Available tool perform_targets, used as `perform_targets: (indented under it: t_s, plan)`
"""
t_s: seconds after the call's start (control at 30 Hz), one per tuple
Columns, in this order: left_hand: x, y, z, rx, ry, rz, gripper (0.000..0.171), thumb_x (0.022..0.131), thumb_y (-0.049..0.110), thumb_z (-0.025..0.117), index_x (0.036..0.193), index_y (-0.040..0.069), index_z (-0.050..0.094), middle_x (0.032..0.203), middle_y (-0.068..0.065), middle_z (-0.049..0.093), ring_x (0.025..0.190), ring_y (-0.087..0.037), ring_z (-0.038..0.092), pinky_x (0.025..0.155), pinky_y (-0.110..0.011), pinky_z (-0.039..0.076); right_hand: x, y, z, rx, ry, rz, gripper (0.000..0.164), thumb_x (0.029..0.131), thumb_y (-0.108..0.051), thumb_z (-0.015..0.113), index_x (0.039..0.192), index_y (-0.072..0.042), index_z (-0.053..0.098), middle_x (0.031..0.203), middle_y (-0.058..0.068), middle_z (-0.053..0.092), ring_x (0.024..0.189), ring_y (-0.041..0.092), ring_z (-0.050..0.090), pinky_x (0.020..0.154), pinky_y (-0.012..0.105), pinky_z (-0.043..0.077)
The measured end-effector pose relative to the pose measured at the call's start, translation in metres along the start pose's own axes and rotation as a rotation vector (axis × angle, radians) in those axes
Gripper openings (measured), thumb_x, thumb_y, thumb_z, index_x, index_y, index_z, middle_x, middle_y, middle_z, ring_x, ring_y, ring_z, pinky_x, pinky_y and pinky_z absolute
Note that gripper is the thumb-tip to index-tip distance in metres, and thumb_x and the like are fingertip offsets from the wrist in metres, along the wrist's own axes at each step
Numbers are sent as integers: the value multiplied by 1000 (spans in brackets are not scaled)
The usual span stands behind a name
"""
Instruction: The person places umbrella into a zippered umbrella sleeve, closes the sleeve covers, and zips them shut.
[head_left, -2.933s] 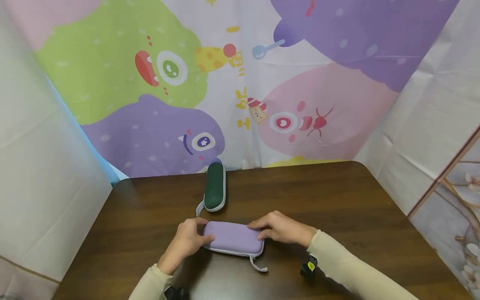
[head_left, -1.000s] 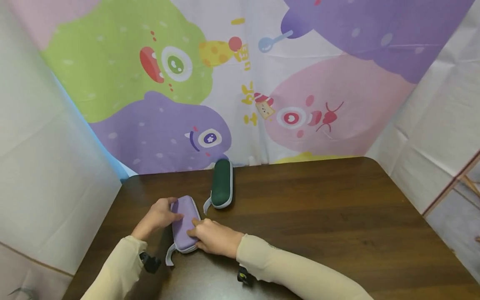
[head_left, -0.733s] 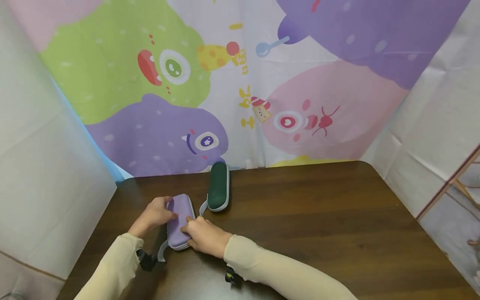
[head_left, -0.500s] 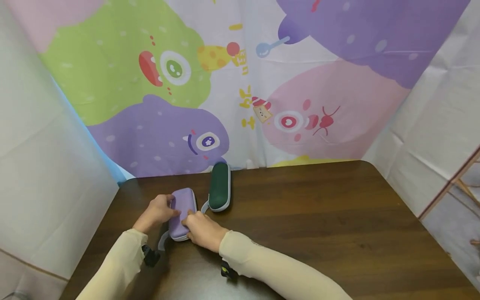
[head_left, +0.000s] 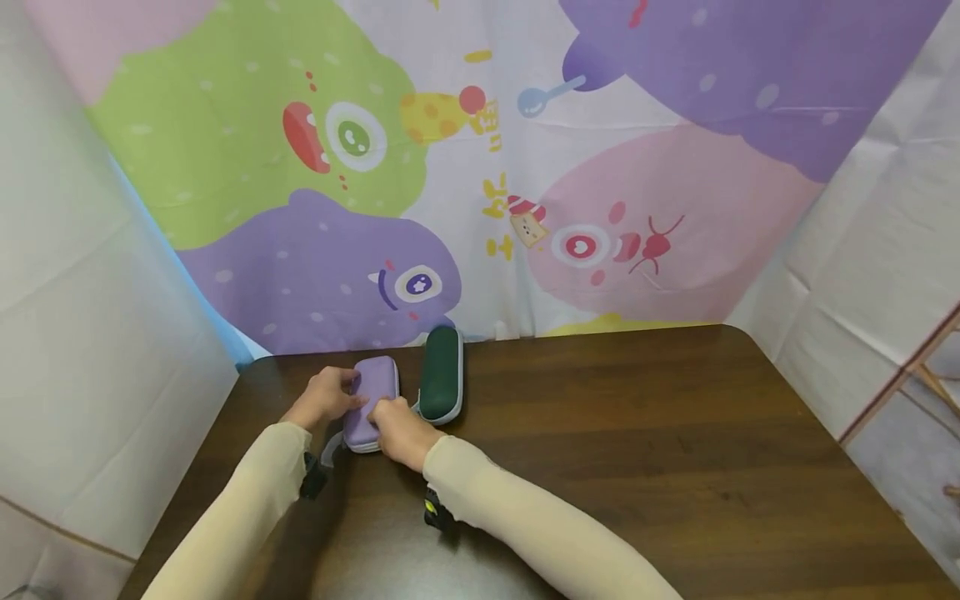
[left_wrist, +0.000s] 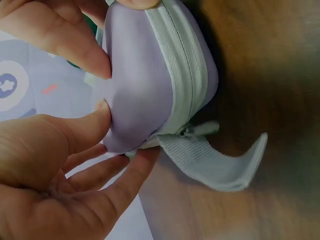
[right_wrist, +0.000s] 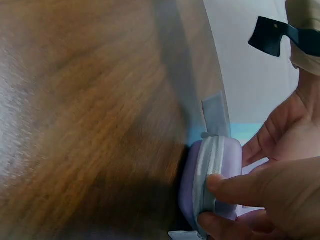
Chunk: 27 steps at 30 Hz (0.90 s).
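A lilac zippered case [head_left: 377, 377] with a pale zip band lies on the wooden table, its long side pointing away from me. My left hand [head_left: 324, 399] holds its left side, thumb on the lid, as the left wrist view also shows of that hand [left_wrist: 55, 170]. At the near right end my right hand [head_left: 406, 432] grips the case; in the right wrist view its fingers touch the zip band [right_wrist: 214, 160]. A grey strap [left_wrist: 210, 167] hangs from the near left corner. Just right of the lilac case lies a dark green zippered case [head_left: 441, 375].
The brown table [head_left: 600, 433] extends to the right and toward me. A printed cartoon curtain [head_left: 480, 167] hangs behind its far edge. Pale cloth walls [head_left: 75, 333] stand on both sides. Black wrist cameras [head_left: 437, 508] sit on the sleeves.
Both hands have turned the lilac case from crosswise to lengthwise and shifted it left. Lately they have slid it farther away, beside the green case, which stays put.
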<state>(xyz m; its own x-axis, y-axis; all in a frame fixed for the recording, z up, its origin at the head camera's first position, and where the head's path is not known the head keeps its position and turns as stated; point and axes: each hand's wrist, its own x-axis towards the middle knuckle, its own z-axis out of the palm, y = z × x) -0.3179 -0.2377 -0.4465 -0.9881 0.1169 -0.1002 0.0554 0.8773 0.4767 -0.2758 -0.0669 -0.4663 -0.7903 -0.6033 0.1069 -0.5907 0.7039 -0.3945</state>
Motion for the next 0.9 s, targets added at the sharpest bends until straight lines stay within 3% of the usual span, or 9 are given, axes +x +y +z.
perform_targets:
  t_s: [0.13, 0.4, 0.6, 0.9]
  plan:
    - [12, 3, 1, 1, -12, -5, 61, 89, 10, 79, 139, -14, 54, 135, -35, 59, 128, -50, 56, 101, -54, 52, 6, 4, 0, 19, 6, 27, 11, 88, 4, 70, 85, -6, 73, 74, -1, 49, 68, 12, 47, 56, 23, 38]
    - [27, 1, 2, -26, -34, -57, 62, 93, 10, 75, 146, -10, 49, 146, -34, 49, 136, -49, 49, 107, -55, 48, 23, 8, 0, 29, -11, 120, 12, 88, 3, 71, 89, -8, 76, 74, -1, 54, 69, 13, 50, 57, 24, 39]
    - [39, 3, 2, -22, -42, -48, 60, 95, 9, 72, 146, -9, 48, 149, -35, 45, 140, -51, 44, 111, -56, 44, 28, 6, 0, -20, 18, 156, 18, 95, 2, 66, 96, -11, 79, 96, 7, 72, 86, 16, 67, 66, 27, 51]
    - [48, 2, 6, -41, -22, -39, 58, 95, 9, 71, 146, -9, 49, 147, -36, 48, 138, -51, 46, 110, -55, 45, 32, 4, 0, -31, 34, 199, 16, 98, -1, 64, 101, -10, 78, 109, 12, 72, 95, 24, 73, 73, 32, 57]
